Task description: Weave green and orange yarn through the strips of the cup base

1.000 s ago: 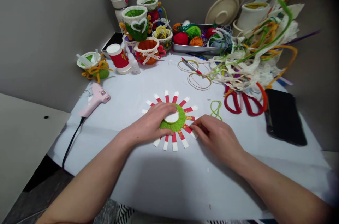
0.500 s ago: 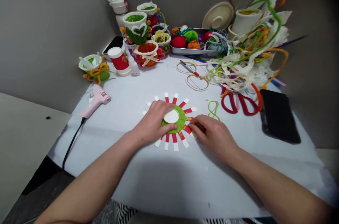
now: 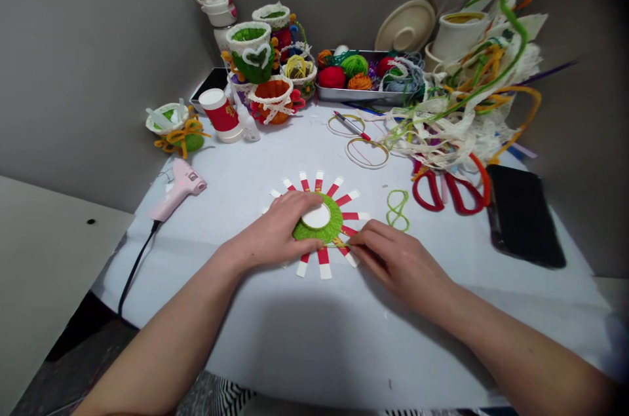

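Note:
A paper cup cut into red-and-white strips [image 3: 324, 263] lies splayed flat like a sun, with a white round base [image 3: 317, 215] in its middle. Green yarn [image 3: 333, 223] is wound through the strips in a ring around that base. My left hand [image 3: 282, 226] grips the ring from the left, thumb at its near edge and fingers over the far side. At the right, my right hand [image 3: 393, 252] pinches a thin green strand that runs from the ring's near edge. Some left-hand strips are hidden under my left hand. A loose green yarn loop [image 3: 398, 210] lies beyond my right hand.
A pink glue gun [image 3: 177, 190] lies left. Behind stand yarn-covered cups [image 3: 250, 52], a stack of red-and-white paper cups [image 3: 221, 116] and a tray of yarn balls [image 3: 363, 96]. Red-handled scissors [image 3: 427, 192], a black phone [image 3: 525, 216] and heaped trimmings [image 3: 457, 121] are at right.
The splayed cup has turned a little under my left hand. My right hand has shifted slightly, and a strand now shows stretched along the ring's near edge.

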Tool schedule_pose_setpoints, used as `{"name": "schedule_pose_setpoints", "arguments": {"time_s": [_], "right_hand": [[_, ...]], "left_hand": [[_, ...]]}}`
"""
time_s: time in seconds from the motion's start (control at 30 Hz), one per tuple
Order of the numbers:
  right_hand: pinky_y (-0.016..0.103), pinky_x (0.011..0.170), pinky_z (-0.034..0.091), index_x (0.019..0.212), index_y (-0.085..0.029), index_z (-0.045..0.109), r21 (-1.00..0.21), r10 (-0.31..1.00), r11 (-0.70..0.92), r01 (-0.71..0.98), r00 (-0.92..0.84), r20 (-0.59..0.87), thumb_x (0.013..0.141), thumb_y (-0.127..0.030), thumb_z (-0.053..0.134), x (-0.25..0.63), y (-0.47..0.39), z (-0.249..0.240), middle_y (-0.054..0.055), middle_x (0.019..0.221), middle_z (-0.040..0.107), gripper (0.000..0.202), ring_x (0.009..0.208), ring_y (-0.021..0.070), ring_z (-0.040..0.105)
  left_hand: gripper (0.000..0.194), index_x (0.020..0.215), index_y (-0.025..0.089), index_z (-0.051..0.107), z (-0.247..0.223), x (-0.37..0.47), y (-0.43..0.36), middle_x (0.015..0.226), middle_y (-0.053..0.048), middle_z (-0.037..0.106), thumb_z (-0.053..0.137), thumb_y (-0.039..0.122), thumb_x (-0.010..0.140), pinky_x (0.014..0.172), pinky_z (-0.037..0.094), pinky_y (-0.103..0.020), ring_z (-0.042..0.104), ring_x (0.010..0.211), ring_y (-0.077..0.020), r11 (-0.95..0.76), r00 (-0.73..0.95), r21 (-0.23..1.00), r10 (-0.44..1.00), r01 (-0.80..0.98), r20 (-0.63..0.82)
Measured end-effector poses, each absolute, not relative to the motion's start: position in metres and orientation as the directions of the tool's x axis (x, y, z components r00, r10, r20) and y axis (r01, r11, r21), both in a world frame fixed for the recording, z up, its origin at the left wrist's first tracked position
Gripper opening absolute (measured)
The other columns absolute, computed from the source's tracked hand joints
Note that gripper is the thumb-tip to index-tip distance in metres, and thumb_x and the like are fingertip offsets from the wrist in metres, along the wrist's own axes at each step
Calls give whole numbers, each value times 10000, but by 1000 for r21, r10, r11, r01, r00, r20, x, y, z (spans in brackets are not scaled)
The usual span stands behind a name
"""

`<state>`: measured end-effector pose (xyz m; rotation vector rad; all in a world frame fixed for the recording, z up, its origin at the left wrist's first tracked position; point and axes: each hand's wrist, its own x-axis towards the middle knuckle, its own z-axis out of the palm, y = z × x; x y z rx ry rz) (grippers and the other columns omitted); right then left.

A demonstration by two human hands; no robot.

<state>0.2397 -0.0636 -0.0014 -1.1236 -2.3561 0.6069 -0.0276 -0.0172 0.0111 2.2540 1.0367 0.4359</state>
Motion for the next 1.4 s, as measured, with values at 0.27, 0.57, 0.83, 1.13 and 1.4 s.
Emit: {"name": "schedule_pose_setpoints", "arguments": {"time_s": [0.27,0.57,0.83,1.13,1.4], "right_hand": [[305,662,501,1014,-173,708,-460,728,659,595,-658,193,1070,-155,447,251,-67,17,81,922,657,268,776,189,619],[303,614,448,852,-179,626,-384,639,718,581,-768,33,1027,-84,459,251,-81,15,58,845,619,260,681,168,563],[341,672,446,890,-185,654,-326,796,595,735,-596,110,1049,-170,466,257,-68,4,74,856,633,247,768,209,585],[321,678,427,848,-207,636,-542,905,426,725,-352,241,1035,-266,572,244,-44,-15,38,818,638,206,746,186,576],[314,683,416,861,-206,642,-549,913,405,731,-353,203,1021,-248,600,243,-43,-18,25,818,640,170,754,185,583]], "left_hand": [[586,1390,279,501,2,-20,-20,1485,-122,582,820,320,900,1149,405,-609,516,1387,-356,-504,610,632,790,589,62],[591,1387,278,517,1,-20,-20,1467,-113,592,832,341,892,1136,416,-572,524,1367,-350,-505,603,626,795,595,68],[604,1375,283,511,0,-21,-19,1464,-107,591,845,289,872,1140,409,-593,524,1365,-349,-502,604,627,795,596,62],[591,1380,293,525,-1,-21,-20,1451,-105,600,835,293,876,1142,412,-601,526,1368,-352,-501,594,634,800,589,81],[574,1354,249,506,-4,-16,-22,1502,-156,504,832,352,893,1143,441,-587,472,1431,-362,-466,513,662,847,587,142]]}}
